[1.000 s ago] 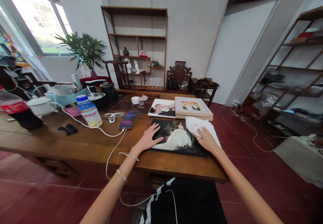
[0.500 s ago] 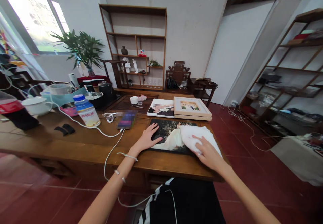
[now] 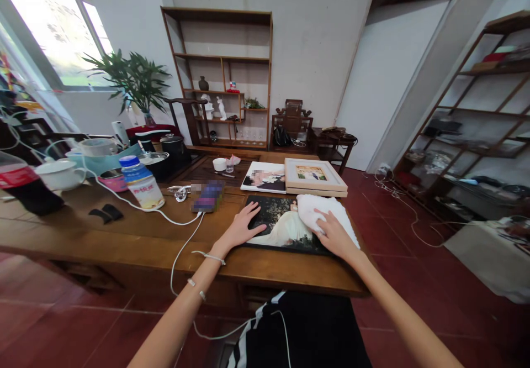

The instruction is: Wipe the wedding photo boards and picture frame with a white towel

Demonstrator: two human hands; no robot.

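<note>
A dark photo panel (image 3: 285, 230) showing a figure in a long white gown lies flat near the table's front edge. My left hand (image 3: 242, 225) rests on its left end, fingers spread and flat, holding nothing. On the right end my right hand (image 3: 334, 236) presses a fluffy white cloth (image 3: 317, 205), its fingers bent into the fabric. The cloth covers the panel's right part and reaches past its edge. Just beyond, a white photo print (image 3: 265, 178) lies beside stacked light wooden picture frames (image 3: 316, 177).
Left of my hands are a phone (image 3: 208, 196) on a white cable (image 3: 176, 223), a blue-capped bottle (image 3: 142, 184), pots and a cola bottle (image 3: 27, 185). A small white cup (image 3: 220, 164) stands further back. The wooden table (image 3: 265, 271) ends at the right of the cloth.
My right hand and the white cloth have shifted slightly away from me and left, uncovering more of the panel's lower right. My left hand has stayed in place.
</note>
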